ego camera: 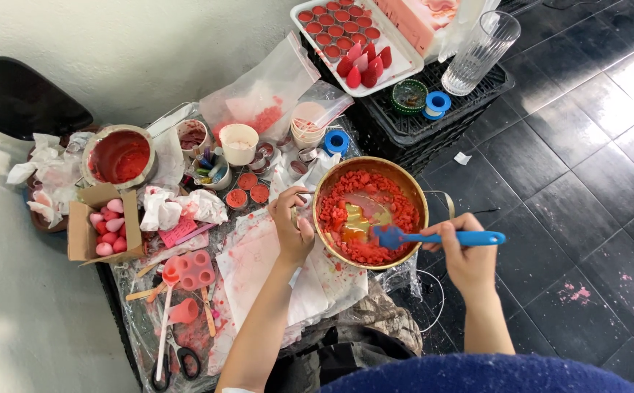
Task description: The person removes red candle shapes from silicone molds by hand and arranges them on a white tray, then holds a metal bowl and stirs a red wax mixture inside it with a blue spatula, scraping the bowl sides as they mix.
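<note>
On a plastic-draped bench [258, 269] beside dark floor tiles, the left hand [291, 225] grips the brass pot [370, 212] at frame centre while the right hand [466, 255], fingers clenched on a blue spatula [433, 237], should stir slowly through half-melted red wax chunks [390, 200]

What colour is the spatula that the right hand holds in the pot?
The spatula is bright blue, handle and blade alike; the head view shows it clearly.

Both bare forearms reach forward from the body. The left hand [291, 225] is curled shut in a grip, knuckles up. To its right, the right hand [466, 251] is closed in a fist, wrist bent slightly inward.
</note>
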